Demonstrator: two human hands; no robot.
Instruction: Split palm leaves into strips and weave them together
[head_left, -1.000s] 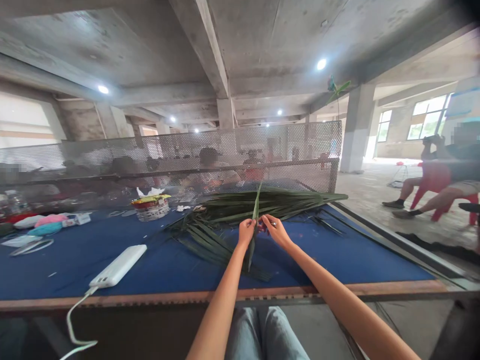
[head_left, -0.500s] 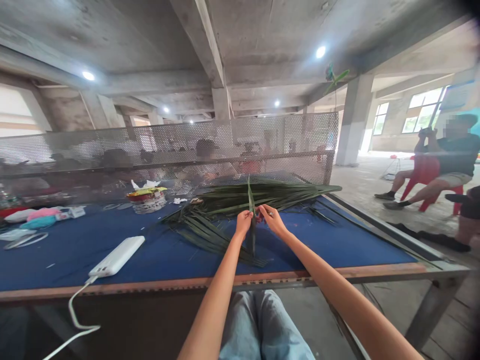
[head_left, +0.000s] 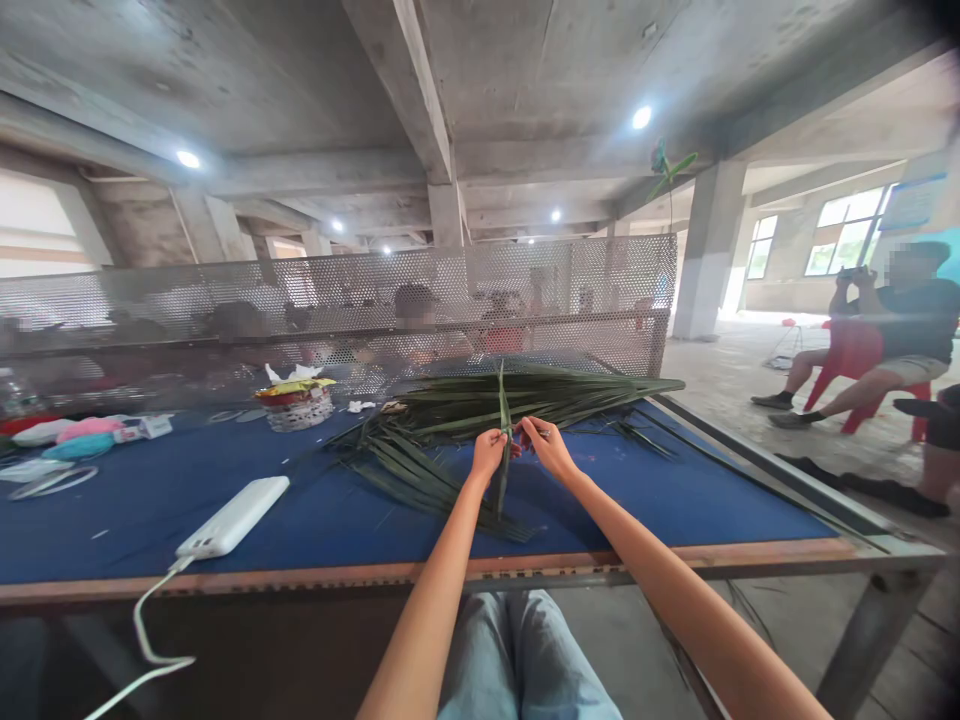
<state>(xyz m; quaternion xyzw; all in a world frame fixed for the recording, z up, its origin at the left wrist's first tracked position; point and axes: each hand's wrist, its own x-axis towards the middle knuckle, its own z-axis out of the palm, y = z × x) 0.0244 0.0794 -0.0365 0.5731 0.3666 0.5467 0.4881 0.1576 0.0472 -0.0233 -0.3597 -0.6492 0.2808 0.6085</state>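
Observation:
My left hand (head_left: 490, 452) pinches a long green leaf strip (head_left: 503, 400) that stands upright, its pointed tip up and its lower end hanging toward the table. Just right of the strip, my right hand (head_left: 546, 446) has its fingers closed together. Something small and dark shows at those fingers, too small to name. Behind and to the left of my hands lies a heap of long green palm-like leaves (head_left: 600, 388). Part of it fans out toward the front edge (head_left: 420, 470).
A white power bank (head_left: 238, 515) with a cable lies at left. Behind it stands a patterned basket (head_left: 296, 412) with packets. Pink and turquoise cloth-like items (head_left: 90, 430) lie far left. A perforated metal screen (head_left: 360, 290) borders the back. A seated person (head_left: 911, 320) is at right.
My head view has tilted up slightly, so the scene sits a little lower. The left hand still grips the leaf strip; the right hand's fingers have shifted only slightly beside it.

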